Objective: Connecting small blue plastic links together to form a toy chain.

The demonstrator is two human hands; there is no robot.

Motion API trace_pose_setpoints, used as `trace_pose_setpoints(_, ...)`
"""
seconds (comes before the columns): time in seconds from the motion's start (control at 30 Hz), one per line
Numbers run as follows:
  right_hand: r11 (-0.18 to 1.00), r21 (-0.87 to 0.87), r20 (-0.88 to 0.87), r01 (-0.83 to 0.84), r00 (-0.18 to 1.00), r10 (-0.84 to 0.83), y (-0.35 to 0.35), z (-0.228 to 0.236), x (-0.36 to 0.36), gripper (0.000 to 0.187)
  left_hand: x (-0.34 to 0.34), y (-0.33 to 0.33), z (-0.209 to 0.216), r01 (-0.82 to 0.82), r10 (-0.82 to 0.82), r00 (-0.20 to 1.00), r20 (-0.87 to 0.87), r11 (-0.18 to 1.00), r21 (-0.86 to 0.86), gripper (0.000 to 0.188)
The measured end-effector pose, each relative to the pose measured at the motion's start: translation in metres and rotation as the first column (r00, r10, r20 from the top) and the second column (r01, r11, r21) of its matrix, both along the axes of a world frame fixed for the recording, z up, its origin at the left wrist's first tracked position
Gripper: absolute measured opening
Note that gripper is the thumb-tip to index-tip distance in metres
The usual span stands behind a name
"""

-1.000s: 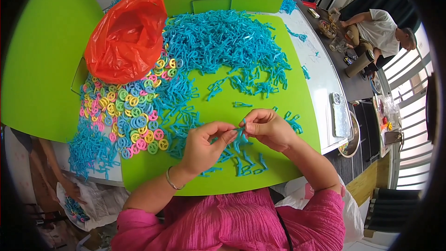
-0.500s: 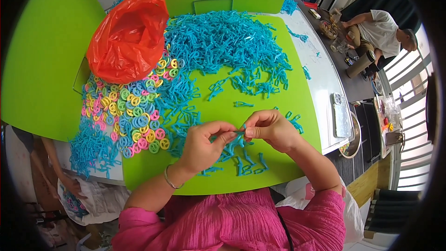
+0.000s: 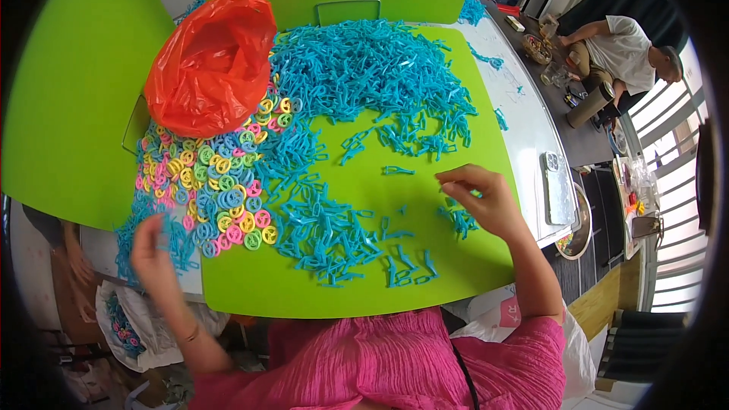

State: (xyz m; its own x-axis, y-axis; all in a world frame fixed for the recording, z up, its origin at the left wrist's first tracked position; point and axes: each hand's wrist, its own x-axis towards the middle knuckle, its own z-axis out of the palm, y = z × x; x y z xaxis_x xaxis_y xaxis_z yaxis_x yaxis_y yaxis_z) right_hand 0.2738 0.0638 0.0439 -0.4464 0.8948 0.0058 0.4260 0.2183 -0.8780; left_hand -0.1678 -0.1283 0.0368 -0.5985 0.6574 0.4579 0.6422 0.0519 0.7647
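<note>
My left hand [image 3: 156, 254], smeared by motion, is over the small heap of assembled-looking blue plastic pieces [image 3: 182, 247] at the table's left edge. A bit of blue shows by its fingers, but whether they grip it I cannot make out. On the right, my right hand [image 3: 486, 201] hovers with fingers and thumb apart beside a little cluster of blue plastic pieces [image 3: 459, 222]. Between my hands lie a loose pile of blue forked pieces [image 3: 326, 228] and several single ones [image 3: 410, 266]. One forked piece [image 3: 397, 171] lies alone farther up the board.
A large blue heap [image 3: 372, 68] covers the far side of the green board [image 3: 357, 304]. Left are colourful plastic rings [image 3: 228, 197] and a red plastic bag [image 3: 209, 68]. A phone [image 3: 557, 190] lies right. Another person [image 3: 623, 53] sits beyond; someone's hand [image 3: 80, 266] shows lower left.
My hands were together at the middle, pinching a small blue piece. They have parted: the left swung far left to the small heap, the right moved right.
</note>
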Motion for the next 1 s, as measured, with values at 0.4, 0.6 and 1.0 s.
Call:
trace_pose_setpoints(0.4, 0.908, 0.418, 0.237, 0.003, 0.965, -0.112, 0.006, -0.010, 0.015, 0.018, -0.033, 0.011, -0.007, -0.199, 0.157, 0.922, -0.353, 0.976, -0.086, 0.023)
trace_pose_setpoints(0.6, 0.882, 0.470, 0.356, 0.012, 0.912, -0.202, 0.018, -0.006, 0.027, 0.014, 0.117, 0.103, 0.023, 0.411, -0.470, 0.828, -0.306, 0.880, -0.238, 0.021)
trace_pose_setpoints(1.0, 0.907, 0.415, 0.429, -0.071, 0.895, -0.126, 0.004, -0.019, 0.041, 0.013, 0.221, 0.159, -0.002, 0.773, -0.806, 0.523, -0.276, 0.585, -0.244, 0.017)
